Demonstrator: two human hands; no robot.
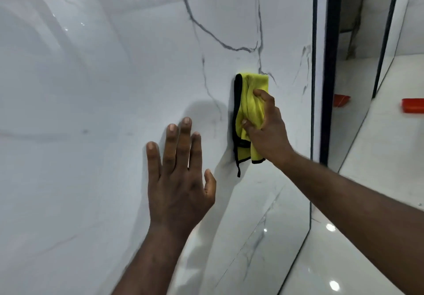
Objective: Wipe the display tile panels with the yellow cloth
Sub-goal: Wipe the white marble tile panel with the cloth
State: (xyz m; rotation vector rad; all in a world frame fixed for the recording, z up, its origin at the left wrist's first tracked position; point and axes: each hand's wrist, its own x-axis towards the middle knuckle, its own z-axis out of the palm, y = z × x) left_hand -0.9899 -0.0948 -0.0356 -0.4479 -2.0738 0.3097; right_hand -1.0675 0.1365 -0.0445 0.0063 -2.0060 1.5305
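Gripping yellow cloth (249, 104) in right hand (269, 134), steadying with spread-open left hand (179, 187), pressing evenly across the tile panel (110, 92).

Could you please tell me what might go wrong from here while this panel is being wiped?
1. The left hand appears to rest flat on the glossy panel, so it may leave fingerprints there.
2. The cloth is bunched in the right hand, with its black-trimmed end hanging loose, so it may wipe unevenly and leave streaks.
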